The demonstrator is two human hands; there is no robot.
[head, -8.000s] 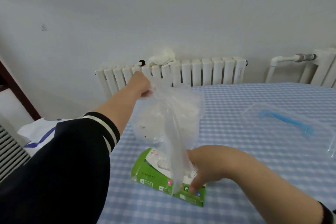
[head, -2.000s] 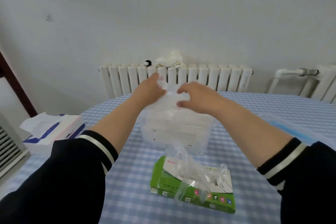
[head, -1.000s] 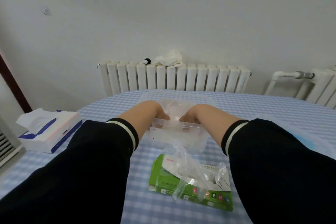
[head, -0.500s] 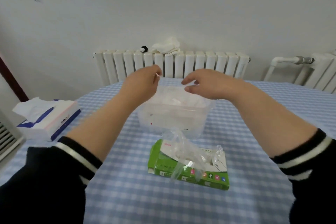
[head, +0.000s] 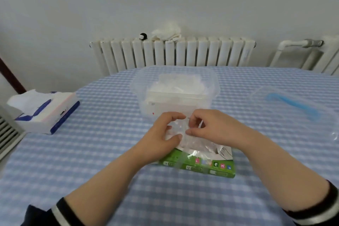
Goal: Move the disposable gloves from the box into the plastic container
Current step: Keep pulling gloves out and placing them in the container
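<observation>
The table [head: 91,152], under its blue checked cloth, is carrying everything. On its far middle the container [head: 174,90] is standing open, now holding a loose white heap of gloves where half a second ago my hands were hovering over its rim. Far right, its lid [head: 293,104] is lying apart. Nearest me the box [head: 201,163] is lying flat, touching nothing but the cloth. My hands are now coming down onto it: my left hand [head: 163,139] and right hand [head: 216,128] are both pinching the next glove [head: 183,130], a clear film rising from the box's opening. I judge one load delivered and the following pull beginning; more gloves are remaining in the box.
</observation>
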